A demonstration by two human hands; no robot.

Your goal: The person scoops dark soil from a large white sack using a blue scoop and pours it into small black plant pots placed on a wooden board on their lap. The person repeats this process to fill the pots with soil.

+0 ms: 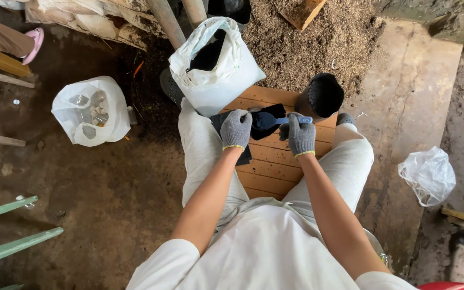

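Two grey knit-gloved hands over a slatted wooden board (267, 161): left hand (236, 129) pinching a small black plastic bag (264, 115) open, right hand (301, 134) clamped round a blue scoop (275, 121) entering it. Bag barely filled; black filled pot (323, 95) standing far right.

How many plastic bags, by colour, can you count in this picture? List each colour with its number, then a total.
White bags: 2, the big sack by the knees and the bag of small items.
Clear bags: 1, crumpled on the floor.
Black bags: 1, held by the left hand.
Total: 4
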